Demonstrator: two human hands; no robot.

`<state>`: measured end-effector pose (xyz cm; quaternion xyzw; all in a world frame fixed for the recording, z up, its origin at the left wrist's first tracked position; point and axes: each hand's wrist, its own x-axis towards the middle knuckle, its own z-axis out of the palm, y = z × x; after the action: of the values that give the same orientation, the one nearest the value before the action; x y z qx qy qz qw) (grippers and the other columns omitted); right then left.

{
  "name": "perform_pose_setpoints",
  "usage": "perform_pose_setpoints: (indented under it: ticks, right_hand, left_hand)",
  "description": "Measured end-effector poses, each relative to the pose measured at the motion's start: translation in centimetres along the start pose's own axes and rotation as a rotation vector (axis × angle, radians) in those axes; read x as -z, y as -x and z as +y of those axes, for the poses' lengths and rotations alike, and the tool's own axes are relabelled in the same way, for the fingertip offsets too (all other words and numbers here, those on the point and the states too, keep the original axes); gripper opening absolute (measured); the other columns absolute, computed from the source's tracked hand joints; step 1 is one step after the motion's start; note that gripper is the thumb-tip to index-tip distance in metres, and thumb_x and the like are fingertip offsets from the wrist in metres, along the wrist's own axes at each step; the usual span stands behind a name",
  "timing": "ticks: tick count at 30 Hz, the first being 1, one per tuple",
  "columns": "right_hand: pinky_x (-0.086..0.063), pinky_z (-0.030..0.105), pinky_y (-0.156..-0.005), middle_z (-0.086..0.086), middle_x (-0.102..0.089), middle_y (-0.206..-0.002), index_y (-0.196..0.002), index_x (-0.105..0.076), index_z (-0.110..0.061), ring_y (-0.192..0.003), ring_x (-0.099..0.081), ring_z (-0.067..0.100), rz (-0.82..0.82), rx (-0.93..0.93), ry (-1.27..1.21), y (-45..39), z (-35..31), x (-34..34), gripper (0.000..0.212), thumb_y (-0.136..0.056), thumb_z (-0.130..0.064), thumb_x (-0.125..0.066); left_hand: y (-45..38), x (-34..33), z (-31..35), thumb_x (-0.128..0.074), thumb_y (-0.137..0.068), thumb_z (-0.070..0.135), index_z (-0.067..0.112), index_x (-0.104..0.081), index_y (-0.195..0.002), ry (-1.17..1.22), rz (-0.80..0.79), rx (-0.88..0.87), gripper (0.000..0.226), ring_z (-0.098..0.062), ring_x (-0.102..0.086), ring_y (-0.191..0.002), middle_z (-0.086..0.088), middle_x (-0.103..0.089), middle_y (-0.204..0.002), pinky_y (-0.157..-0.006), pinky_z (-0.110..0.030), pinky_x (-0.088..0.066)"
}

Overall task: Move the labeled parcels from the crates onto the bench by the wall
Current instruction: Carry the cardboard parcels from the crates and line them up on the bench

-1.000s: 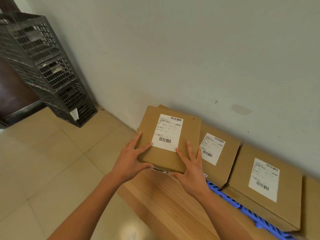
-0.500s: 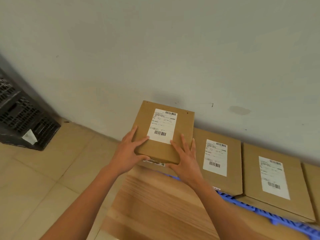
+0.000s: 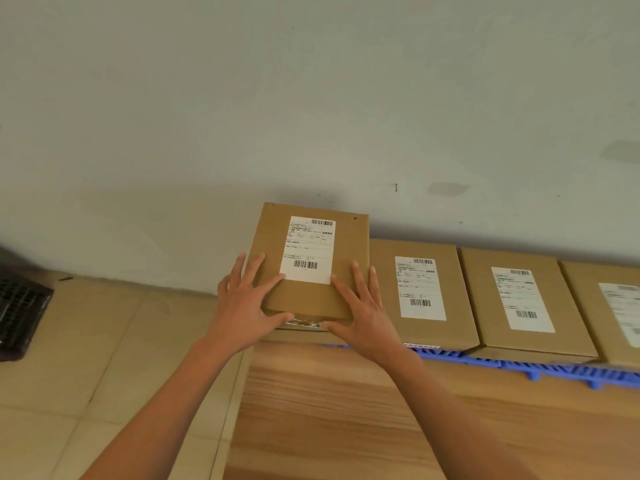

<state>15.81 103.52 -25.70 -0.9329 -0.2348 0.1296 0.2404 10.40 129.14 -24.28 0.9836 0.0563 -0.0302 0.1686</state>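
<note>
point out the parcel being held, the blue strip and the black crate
held parcel (image 3: pixel 308 299), head view, bare cardboard below its label
blue strip (image 3: pixel 554 370), head view, its front edge
black crate (image 3: pixel 20 310), head view, its grid wall

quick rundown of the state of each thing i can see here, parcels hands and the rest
held parcel: label up, tilted, at the left end of the row, gripped by both hands
left hand: fingers spread on top, thumb under the near edge
right hand: same grip on the right side
second parcel: flat, label up
third parcel: flat, label up
fourth parcel: partly out of frame
blue mat: under the parcels
wooden bench: bearing the row
black crate: on the floor, left
</note>
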Motion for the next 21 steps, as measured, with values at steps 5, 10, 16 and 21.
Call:
perform_pose_setpoints:
  ticks: [5, 10, 16, 21]
  right_hand:
    - [-0.01, 0.039, -0.124, -0.009, 0.001, -0.168, -0.158, -0.02, -0.037, -0.154, 0.011, 0.011, 0.114, -0.074, -0.08, 2.4, 1.0, 2.1, 0.069, -0.098, -0.06, -0.047]
    - [-0.031, 0.038, -0.119, 0.0, -0.035, -0.161, -0.149, -0.045, -0.025, -0.149, -0.029, 0.018, 0.241, -0.142, -0.116, 7.4, 4.6, 6.0, 0.048, -0.102, -0.034, -0.056]
    - [-0.039, 0.041, -0.115, 0.003, -0.05, -0.151, -0.144, -0.052, -0.021, -0.141, -0.043, 0.02, 0.348, -0.271, -0.084, 18.4, 11.9, 11.4, 0.044, -0.101, -0.026, -0.059]
    - [-0.038, 0.034, -0.111, 0.0, -0.049, -0.151, -0.145, -0.052, -0.023, -0.142, -0.04, 0.016, 0.408, -0.404, -0.043, 30.5, 19.2, 15.7, 0.044, -0.102, -0.028, -0.057]
  left_hand:
    - [-0.4, 1.3, 4.0, -0.041, -0.087, 0.071, 0.033, -0.063, -0.129, -0.015, 0.134, -0.137, 0.061, -0.025, -0.027, -0.149, 0.002, -0.043, -0.154, -0.117, -0.055, -0.024]
    - [-0.7, 1.5, 12.0, -0.044, -0.101, 0.053, 0.03, -0.053, -0.142, 0.015, 0.031, -0.246, 0.049, -0.017, -0.038, -0.14, 0.007, -0.051, -0.147, -0.115, -0.044, -0.032]
    - [1.4, -1.4, 26.1, -0.049, -0.103, 0.044, 0.028, -0.048, -0.148, 0.039, -0.092, -0.397, 0.047, -0.019, -0.043, -0.139, 0.004, -0.052, -0.148, -0.113, -0.042, -0.037]
    - [6.7, -4.7, 40.1, -0.047, -0.104, 0.046, 0.031, -0.044, -0.15, -0.013, -0.187, -0.542, 0.049, -0.02, -0.045, -0.138, 0.004, -0.051, -0.149, -0.11, -0.039, -0.039]
